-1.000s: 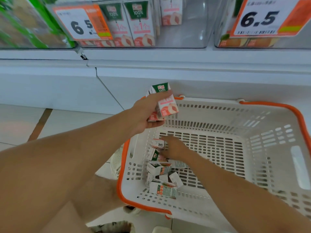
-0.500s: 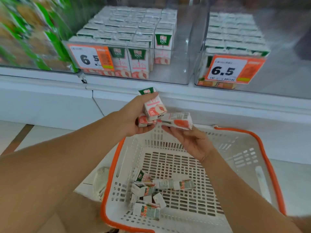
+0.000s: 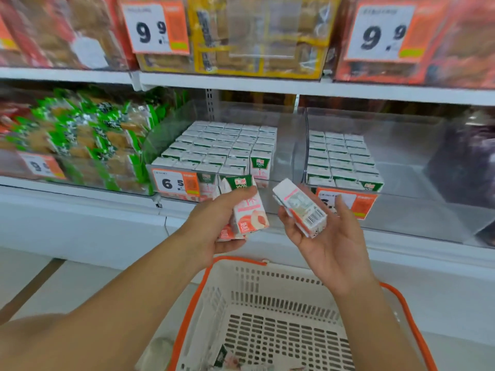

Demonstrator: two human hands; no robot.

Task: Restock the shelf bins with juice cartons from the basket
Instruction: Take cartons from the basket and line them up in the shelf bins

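We had both hands up in front of the shelf, above the basket (image 3: pixel 242 293). Our left hand (image 3: pixel 214 226) gripped peach juice cartons (image 3: pixel 247 210), thumb across the front of the upright one, with at least one more carton tucked behind and below it; exact count unclear. Our right hand (image 3: pixel 330 236), palm up, held another carton (image 3: pixel 301 207) lying tilted on its side, barcode facing us, fingers curled around it; whether it was one carton or two stacked we could not tell. The two loads were near each other but apart. Behind them, the left clear bin (image 3: pixel 286 145) held rows of upright cartons (image 3: pixel 227 145) filling most of it, with a bare strip down its right side and a 6.5 price tag (image 3: pixel 175 183) on the front. The right clear bin (image 3: pixel 401 156) held rows of cartons (image 3: pixel 340 153) on its left part only; its orange tag (image 3: pixel 356 202) sat partly behind our right hand. The white basket with orange rim stood on the floor below, a few cartons (image 3: pixel 227 360) at its near edge, blurred. Green snack packs (image 3: pixel 80 129) filled the bin to the left.
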